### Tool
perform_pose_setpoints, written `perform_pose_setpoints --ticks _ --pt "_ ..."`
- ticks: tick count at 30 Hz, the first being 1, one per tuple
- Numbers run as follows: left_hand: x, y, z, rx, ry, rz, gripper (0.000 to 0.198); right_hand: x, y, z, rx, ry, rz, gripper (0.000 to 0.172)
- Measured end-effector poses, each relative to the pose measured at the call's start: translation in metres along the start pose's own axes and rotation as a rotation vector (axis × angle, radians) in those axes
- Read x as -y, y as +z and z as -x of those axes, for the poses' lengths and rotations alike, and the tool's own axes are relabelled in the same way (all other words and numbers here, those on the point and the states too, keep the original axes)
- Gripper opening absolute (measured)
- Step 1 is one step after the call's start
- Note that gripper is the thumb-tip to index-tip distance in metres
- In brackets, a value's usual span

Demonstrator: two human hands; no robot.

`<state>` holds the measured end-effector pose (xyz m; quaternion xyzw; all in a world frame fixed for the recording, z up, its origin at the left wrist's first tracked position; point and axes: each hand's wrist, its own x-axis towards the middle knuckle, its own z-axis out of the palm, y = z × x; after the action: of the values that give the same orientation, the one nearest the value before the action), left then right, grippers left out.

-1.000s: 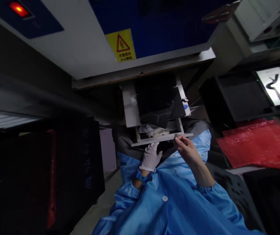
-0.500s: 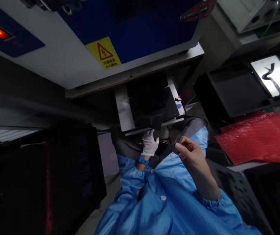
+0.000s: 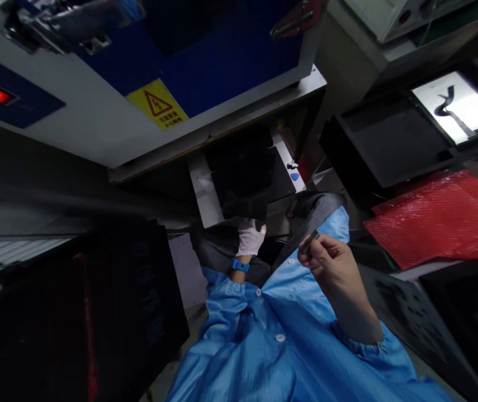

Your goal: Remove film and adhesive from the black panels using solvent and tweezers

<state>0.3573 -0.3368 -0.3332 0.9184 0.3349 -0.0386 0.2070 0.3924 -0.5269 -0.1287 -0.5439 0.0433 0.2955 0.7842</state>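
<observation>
We see the right hand (image 3: pixel 333 265), which is bare, with the thumb and the fingers closed together around a small grey strip (image 3: pixel 311 240). The strip is held above the person's lap, to the right and on the near side of the white board (image 3: pixel 205 195). We judge that it is light and thin, and rather stiff, but its material is too small for us to tell. It may be a little slippery, so a pinch on its two flat faces, away from the ends, seems to us the safest hold.

The left hand (image 3: pixel 251 239) wears a white glove and is at the near edge of the board. Its thumb stands apart, but the fingertips are hidden, so we cannot tell if they grip something. On the board lies a dark sheet (image 3: pixel 242 187), probably smooth and light. Far to the right, we see red bubble wrap (image 3: pixel 435 223).
</observation>
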Motion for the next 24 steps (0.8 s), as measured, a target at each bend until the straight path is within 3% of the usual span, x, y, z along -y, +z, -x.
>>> perform_pose_setpoints --ticks 4,9,17,20,24 --pt "-0.005 -0.025 0.008 -0.073 0.015 0.06 0.011 0.005 -0.003 0.007 0.004 -0.015 -0.046 0.077" --pt "-0.01 -0.054 0.022 -0.178 0.03 0.172 0.016 0.011 -0.007 0.009 -0.027 -0.054 -0.089 0.078" --pt "-0.016 -0.096 0.021 -0.412 -0.283 0.146 0.013 0.015 -0.009 0.007 -0.095 -0.096 -0.059 0.077" --pt "-0.02 -0.111 0.013 -0.42 -0.326 0.076 0.025 0.016 -0.011 0.003 -0.111 -0.115 -0.03 0.078" --pt "-0.025 -0.122 -0.002 -0.32 -0.367 -0.015 0.045 0.019 -0.015 -0.003 -0.106 -0.121 -0.013 0.08"
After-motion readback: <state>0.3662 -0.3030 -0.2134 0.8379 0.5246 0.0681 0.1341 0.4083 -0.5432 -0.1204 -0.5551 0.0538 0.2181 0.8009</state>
